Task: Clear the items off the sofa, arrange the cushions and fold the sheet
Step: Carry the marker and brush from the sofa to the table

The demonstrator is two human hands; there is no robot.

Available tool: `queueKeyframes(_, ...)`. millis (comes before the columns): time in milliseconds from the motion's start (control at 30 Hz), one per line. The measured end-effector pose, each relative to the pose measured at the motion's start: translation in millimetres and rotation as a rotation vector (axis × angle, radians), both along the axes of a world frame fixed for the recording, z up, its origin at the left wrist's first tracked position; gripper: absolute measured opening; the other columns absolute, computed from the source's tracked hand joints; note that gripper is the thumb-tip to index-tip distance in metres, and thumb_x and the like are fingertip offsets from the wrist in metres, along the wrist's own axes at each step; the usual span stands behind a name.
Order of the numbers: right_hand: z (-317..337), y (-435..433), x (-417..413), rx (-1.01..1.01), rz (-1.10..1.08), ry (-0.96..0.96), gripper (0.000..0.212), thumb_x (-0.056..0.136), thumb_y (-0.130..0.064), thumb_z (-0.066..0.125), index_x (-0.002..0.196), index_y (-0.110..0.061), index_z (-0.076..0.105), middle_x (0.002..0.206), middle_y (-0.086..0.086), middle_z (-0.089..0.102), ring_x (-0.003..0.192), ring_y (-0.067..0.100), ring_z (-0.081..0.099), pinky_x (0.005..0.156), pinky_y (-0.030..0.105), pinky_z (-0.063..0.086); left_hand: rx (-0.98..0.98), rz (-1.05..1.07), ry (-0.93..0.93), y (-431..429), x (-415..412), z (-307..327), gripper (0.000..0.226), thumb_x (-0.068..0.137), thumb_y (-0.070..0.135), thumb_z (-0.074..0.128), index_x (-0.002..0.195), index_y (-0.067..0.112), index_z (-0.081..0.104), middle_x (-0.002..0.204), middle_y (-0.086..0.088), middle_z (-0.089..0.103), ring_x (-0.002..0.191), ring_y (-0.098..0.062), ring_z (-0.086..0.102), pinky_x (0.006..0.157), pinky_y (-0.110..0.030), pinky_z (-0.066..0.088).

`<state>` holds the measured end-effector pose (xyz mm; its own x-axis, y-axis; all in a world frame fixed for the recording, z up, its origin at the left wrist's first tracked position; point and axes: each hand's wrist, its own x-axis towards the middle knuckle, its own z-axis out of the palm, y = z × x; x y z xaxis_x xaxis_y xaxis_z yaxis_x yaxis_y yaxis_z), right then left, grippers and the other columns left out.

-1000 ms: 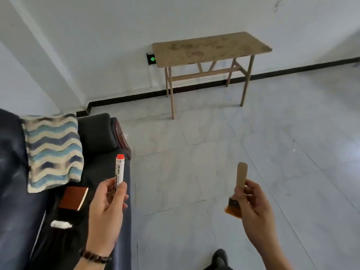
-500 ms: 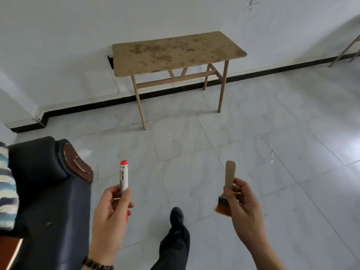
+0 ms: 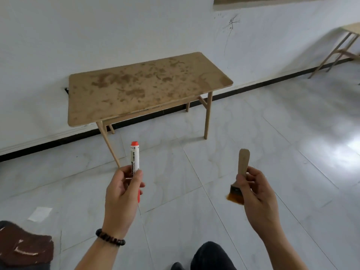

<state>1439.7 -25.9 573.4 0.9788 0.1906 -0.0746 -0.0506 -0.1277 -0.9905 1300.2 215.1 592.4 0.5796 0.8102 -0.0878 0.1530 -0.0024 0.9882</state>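
My left hand grips a white marker with a red cap, held upright at chest height. A small paintbrush with a pale wooden handle and orange-brown bristles pointing down is gripped in my right hand. Both hands hover above the tiled floor, in front of a stained wooden table by the white wall. Only the brown-capped end of the dark sofa arm shows at the bottom left; the cushions and sheet are out of view.
A second wooden table stands at the far right along the wall. A black skirting strip runs along the wall's foot. My dark-trousered knee and shoe show at the bottom centre. A pale scrap lies on the floor.
The view has swung right and moved closer to the stained table; the sofa has slid almost out of view at the left. Both hands keep holding the marker and the brush.
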Motion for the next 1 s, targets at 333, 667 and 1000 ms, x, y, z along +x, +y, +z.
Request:
queueKeyframes(333, -70, 118, 246, 0.059, -0.093, 0.123, 0.018, 0.099, -0.012, 0.058, 0.107, -0.026, 0.065, 0.088, 0.002, 0.069, 0.082, 0.031, 0.071, 0.064, 0.038, 0.062, -0.025, -0.069, 0.115, 110, 265, -53, 0.006, 0.093, 0.020, 0.060, 0.093, 0.020, 0.067, 0.084, -0.007, 0.070, 0.075, -0.025, 0.059, 0.069, -0.043, 0.052)
queueKeyframes(667, -7, 258, 514, 0.057, 0.076, 0.046, 0.018, 0.099, -0.015, 0.057, 0.111, -0.027, 0.064, 0.087, -0.001, 0.067, 0.080, 0.025, 0.072, 0.066, 0.036, 0.063, 0.018, -0.035, 0.055, 215, 504, -9, 0.006, 0.090, 0.030, 0.062, 0.094, 0.027, 0.066, 0.073, -0.013, 0.061, 0.062, -0.013, 0.051, 0.061, -0.033, 0.043)
queueKeyframes(1000, -46, 361, 737, -0.026, 0.030, 0.071, 0.018, 0.098, -0.018, 0.059, 0.110, -0.029, 0.066, 0.094, -0.001, 0.071, 0.084, 0.023, 0.072, 0.065, 0.033, 0.062, -0.085, -0.031, 0.062, 311, 738, -57, 0.009, 0.092, 0.020, 0.062, 0.096, 0.027, 0.064, 0.073, -0.002, 0.065, 0.061, -0.009, 0.060, 0.057, -0.020, 0.052)
